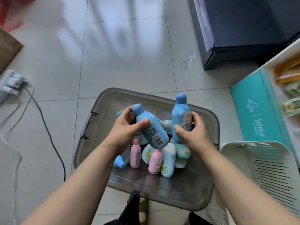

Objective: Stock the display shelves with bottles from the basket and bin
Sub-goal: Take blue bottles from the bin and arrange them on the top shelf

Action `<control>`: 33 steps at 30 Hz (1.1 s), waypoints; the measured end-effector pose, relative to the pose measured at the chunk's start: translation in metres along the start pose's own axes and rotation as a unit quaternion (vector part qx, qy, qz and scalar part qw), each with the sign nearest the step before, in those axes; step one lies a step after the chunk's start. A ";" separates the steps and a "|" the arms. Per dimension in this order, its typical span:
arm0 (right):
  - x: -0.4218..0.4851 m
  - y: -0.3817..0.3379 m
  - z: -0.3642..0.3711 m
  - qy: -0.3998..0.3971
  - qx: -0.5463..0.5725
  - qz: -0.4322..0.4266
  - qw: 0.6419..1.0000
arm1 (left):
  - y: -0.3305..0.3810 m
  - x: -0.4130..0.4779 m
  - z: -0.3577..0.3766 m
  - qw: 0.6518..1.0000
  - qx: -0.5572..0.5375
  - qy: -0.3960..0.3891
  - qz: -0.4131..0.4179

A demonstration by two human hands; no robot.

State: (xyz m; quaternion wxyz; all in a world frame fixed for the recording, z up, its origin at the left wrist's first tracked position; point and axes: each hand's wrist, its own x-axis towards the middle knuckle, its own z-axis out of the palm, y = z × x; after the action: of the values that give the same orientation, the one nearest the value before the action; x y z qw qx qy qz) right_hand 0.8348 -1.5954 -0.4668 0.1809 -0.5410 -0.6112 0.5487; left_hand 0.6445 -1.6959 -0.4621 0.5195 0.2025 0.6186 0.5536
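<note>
A clear grey plastic bin (103, 101) stands on the tiled floor in front of me. Several bottles lie in it, among them pink bottles (155, 161) and white and light-blue ones (168, 159). My left hand (126, 129) grips a blue bottle (151, 127), tilted with its cap up-left, above the bin. My right hand (193, 132) holds a second blue bottle (181, 117) upright over the bin's right side. A white slatted basket (259, 161) sits at the lower right, beside the bin.
A white shelf unit (279, 54) with yellow and green packages runs along the right edge, a teal carton (253, 111) beside it. A dark cabinet (240, 30) stands at top right. A power strip (11, 85) and cables (47, 127) lie at left, cardboard (8, 47) beyond.
</note>
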 end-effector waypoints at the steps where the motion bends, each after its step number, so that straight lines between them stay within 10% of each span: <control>1: -0.012 -0.023 -0.016 -0.024 0.038 0.012 0.999 | 0.027 -0.011 0.007 0.999 -0.038 -0.007 0.010; 10: -0.135 -0.263 -0.130 -0.107 0.200 0.017 0.974 | 0.276 -0.114 0.101 0.967 -0.247 -0.012 0.060; 19: -0.261 -0.452 -0.234 -0.027 0.185 -0.064 0.980 | 0.477 -0.232 0.178 0.982 -0.181 -0.057 0.005; 33: -0.379 -0.509 -0.367 0.173 0.369 -0.062 0.911 | 0.593 -0.311 0.318 0.940 -0.075 -0.319 -0.096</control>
State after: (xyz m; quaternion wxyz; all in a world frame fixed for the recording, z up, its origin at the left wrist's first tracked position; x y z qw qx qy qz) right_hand 1.0310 -1.6518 0.2373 0.5036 -0.4833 -0.3568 0.6209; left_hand 0.8455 -1.6206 0.2478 0.7537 0.2687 0.3939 0.4524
